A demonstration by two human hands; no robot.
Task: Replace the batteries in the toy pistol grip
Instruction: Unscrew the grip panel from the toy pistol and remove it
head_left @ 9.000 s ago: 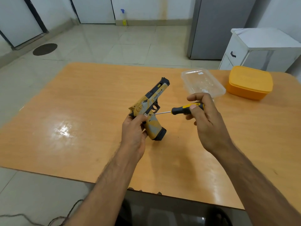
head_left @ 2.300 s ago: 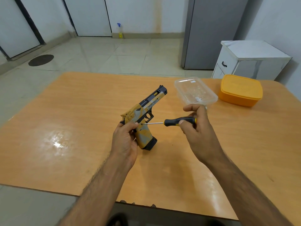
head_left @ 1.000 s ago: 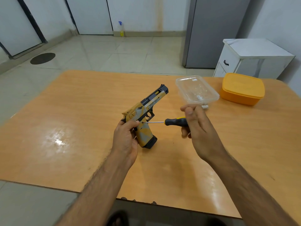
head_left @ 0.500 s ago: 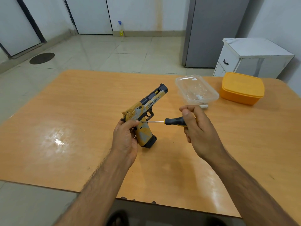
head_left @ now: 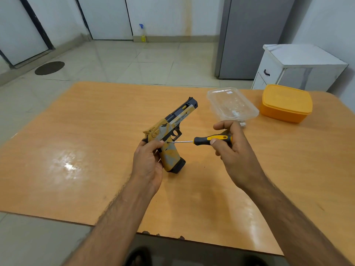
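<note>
A yellow, grey and black toy pistol [head_left: 172, 127] is held above the table, barrel pointing up and to the right, its black grip base low near the tabletop. My left hand [head_left: 148, 162] wraps the back of the grip. My right hand [head_left: 230, 148] pinches the black and yellow handle of a small screwdriver [head_left: 211, 140]. The screwdriver lies level, and its thin metal tip touches the side of the grip just below the trigger guard. No batteries are visible.
A wooden table [head_left: 86, 169] carries a clear plastic tray [head_left: 230, 104] with small white pieces at the back right, and a closed orange box [head_left: 286, 102] beyond it. A white cabinet [head_left: 299, 68] and a grey fridge [head_left: 253, 35] stand behind the table.
My right fingers have shifted on the screwdriver handle, as if rolling it, while the tip stays on the grip. The pistol and my left hand have hardly moved.
</note>
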